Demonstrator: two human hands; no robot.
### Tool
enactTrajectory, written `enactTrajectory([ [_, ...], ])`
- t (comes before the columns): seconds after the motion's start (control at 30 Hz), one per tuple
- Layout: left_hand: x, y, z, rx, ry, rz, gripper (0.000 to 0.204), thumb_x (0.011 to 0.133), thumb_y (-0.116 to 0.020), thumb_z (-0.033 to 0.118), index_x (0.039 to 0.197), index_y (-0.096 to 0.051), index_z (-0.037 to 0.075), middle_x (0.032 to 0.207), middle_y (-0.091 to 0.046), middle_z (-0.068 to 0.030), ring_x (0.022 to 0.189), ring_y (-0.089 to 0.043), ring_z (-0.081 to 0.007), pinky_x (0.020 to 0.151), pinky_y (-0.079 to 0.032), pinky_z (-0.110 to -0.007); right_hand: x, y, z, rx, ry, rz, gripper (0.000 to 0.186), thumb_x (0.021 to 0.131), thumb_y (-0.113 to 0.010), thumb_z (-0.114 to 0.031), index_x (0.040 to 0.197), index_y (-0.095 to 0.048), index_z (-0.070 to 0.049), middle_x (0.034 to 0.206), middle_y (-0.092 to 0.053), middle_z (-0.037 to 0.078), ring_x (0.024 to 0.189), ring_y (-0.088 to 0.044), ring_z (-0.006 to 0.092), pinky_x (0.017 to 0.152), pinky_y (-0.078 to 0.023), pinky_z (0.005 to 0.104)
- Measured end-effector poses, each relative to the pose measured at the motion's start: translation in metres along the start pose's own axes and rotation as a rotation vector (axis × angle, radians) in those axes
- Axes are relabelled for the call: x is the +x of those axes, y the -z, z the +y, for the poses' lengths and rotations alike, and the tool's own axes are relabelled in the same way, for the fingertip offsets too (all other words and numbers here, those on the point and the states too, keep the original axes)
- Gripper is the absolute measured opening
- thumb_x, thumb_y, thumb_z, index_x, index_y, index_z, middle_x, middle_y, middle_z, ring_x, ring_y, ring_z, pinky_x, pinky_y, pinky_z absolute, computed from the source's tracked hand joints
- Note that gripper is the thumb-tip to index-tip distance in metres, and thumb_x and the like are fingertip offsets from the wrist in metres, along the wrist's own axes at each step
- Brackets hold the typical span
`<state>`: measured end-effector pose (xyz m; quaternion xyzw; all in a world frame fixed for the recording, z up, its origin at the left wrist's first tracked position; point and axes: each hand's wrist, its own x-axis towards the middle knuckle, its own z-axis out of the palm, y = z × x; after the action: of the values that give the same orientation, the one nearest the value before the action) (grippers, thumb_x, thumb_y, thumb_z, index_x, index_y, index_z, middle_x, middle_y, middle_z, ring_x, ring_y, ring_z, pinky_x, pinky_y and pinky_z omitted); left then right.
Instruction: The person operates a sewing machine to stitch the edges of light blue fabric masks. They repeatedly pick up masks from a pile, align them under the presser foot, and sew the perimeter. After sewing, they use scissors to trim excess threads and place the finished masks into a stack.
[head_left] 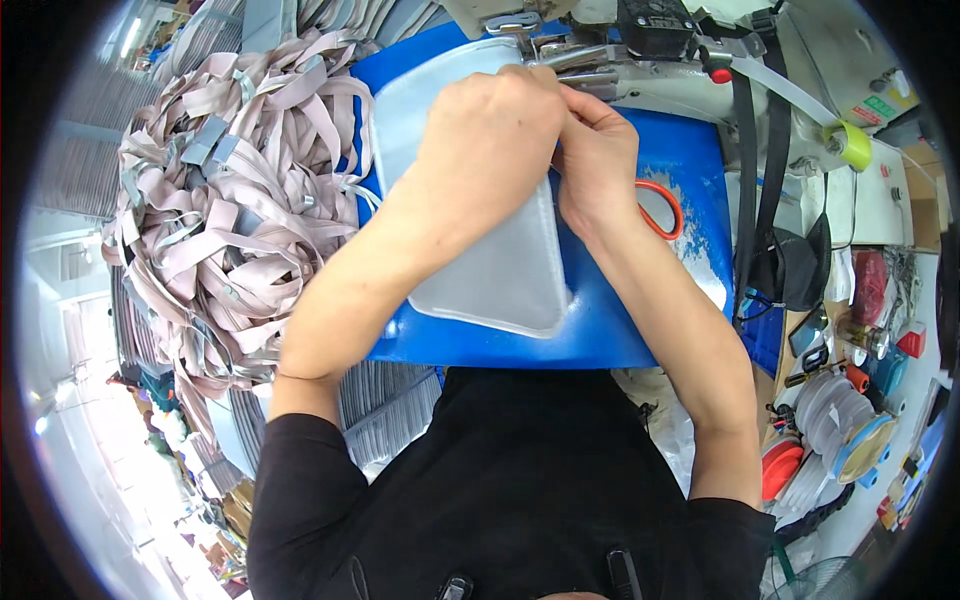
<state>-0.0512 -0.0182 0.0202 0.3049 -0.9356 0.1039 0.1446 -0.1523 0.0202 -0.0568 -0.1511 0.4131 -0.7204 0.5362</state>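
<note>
A flat grey panel (490,270) with a stitched, rounded rim lies tilted on the blue work surface (640,320). My left hand (495,135) is curled over the panel's upper right part, knuckles up and fingertips hidden. Right beside it, my right hand (600,160) has thumb and forefinger bent together in a pinch at the panel's edge. Whatever lies between the fingers of either hand is covered from view. Just beyond both hands are the metal parts of a sewing machine (590,70). Orange scissor handles (665,210) show to the right of my right wrist.
A big tangled heap of pale pink straps (240,220) with grey tabs crowds the left side. Stacked grey panels (390,405) stand below and behind it. Black straps (745,180) hang at the right, near a yellow-green tape roll (848,146) and several spools (835,410).
</note>
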Motion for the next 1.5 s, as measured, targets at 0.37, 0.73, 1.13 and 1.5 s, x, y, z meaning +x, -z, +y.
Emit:
enactTrajectory([
  [0.37,-0.096,-0.063,-0.065,-0.481,0.489,0.372,0.050,0.093,-0.068,0.013,0.139,-0.055,-0.001,0.132,-0.061,-0.0179,0.120,-0.061,-0.0261,0.098,-0.052,-0.036,-0.011,0.017,0.005,-0.661,0.352,-0.202,0.039,0.095,-0.076,-0.022,0.121,-0.064,0.005,0.093,-0.071,0.005,0.082,-0.065,0.0100,0.069,-0.051,0.0271],
  [0.73,-0.177,-0.050,-0.070,-1.527,0.956,0.272,0.064,0.102,-0.066,0.010,0.158,-0.035,0.002,0.129,-0.069,-0.0152,0.115,-0.066,-0.0165,0.100,-0.051,-0.033,-0.023,0.010,-0.002,-0.136,0.074,-0.297,0.045,0.102,-0.061,-0.010,0.144,-0.056,0.006,0.114,-0.073,0.011,0.098,-0.067,0.0122,0.085,-0.054,0.0264],
  [1.13,-0.163,-0.024,-0.076,-1.207,0.838,0.345,0.075,0.100,-0.069,0.012,0.160,-0.026,-0.002,0.140,-0.058,-0.0215,0.123,-0.061,-0.0225,0.104,-0.049,-0.034,-0.026,0.018,-0.006,-0.196,0.065,-0.339,0.043,0.105,-0.062,-0.017,0.141,-0.057,0.005,0.109,-0.072,0.009,0.096,-0.067,0.0118,0.084,-0.054,0.0274],
  [1.5,-0.063,0.003,-0.041,-0.041,-0.009,0.224,0.041,0.091,-0.071,0.014,0.132,-0.072,0.017,0.140,-0.058,-0.0139,0.130,-0.054,-0.0351,0.109,-0.042,-0.046,-0.031,0.022,-0.004,-0.057,0.053,-0.395,0.042,0.106,-0.059,-0.019,0.142,-0.056,0.004,0.112,-0.073,0.010,0.097,-0.069,0.0120,0.084,-0.056,0.0272],
])
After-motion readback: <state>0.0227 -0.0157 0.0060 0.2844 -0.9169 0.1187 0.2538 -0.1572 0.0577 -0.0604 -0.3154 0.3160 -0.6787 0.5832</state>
